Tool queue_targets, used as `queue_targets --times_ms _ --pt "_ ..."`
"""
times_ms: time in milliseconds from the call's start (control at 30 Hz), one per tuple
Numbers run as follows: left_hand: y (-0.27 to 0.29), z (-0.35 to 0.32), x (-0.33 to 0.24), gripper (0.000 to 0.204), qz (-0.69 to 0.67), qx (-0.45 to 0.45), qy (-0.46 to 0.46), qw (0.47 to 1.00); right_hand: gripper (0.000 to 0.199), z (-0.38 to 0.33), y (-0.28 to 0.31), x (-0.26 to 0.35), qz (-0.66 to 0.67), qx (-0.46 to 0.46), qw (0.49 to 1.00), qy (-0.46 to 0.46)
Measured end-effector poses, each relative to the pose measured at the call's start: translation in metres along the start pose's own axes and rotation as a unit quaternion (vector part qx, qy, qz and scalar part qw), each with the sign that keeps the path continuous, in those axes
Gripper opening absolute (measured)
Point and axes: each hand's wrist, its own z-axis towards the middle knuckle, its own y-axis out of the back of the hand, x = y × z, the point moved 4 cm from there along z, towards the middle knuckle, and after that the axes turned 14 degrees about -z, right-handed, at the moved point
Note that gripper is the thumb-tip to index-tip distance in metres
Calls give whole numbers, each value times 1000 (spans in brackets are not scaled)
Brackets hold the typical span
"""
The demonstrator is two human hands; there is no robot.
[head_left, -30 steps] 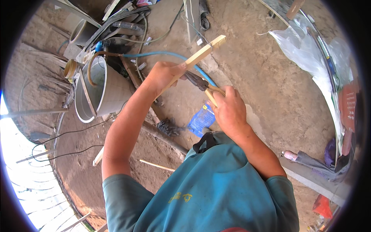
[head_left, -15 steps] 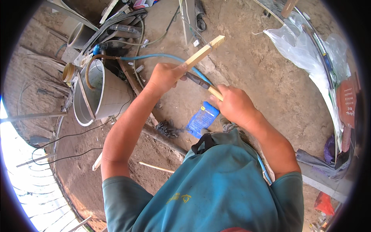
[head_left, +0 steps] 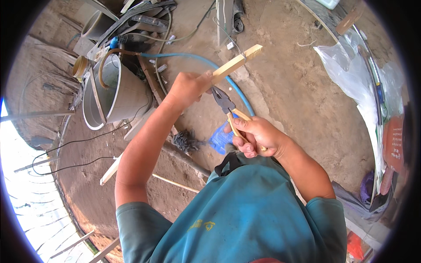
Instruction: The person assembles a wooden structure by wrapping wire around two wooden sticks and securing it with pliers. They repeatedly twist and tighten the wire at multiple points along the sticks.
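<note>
The left hand (head_left: 189, 89) is closed round a pale wooden stick (head_left: 237, 65), which points far and right from the fist; its near end is hidden by the hand and wrist. The right hand (head_left: 263, 136), nearer and further right, has its fingers curled round the yellow handles of the pliers (head_left: 224, 101), which partly cover those handles. The pliers' tips run up beside the left fist, and whether they bite on anything cannot be told. A thin dark line meets the stick near its far end, but it is unclear if they touch. The right hand and pliers overlap a blue packet (head_left: 219, 139), and the stick crosses in front of a blue hose (head_left: 239, 94). A pale bucket (head_left: 131, 94) stands left, a slat across its mouth; clear plastic sheeting (head_left: 346, 70) lies far right.
</note>
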Motion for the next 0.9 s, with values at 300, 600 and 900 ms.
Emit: queue_targets --times_ms 300,600,900 --pt "9 5 9 48 19 -14 23 999 54 34 -7 -30 272 284 918 55" --pt "14 13 10 43 1 39 41 998 43 24 16 -18 117 110 983 90" --pt "13 16 10 42 2 32 46 998 34 -5 17 5 -644 -401 614 216"
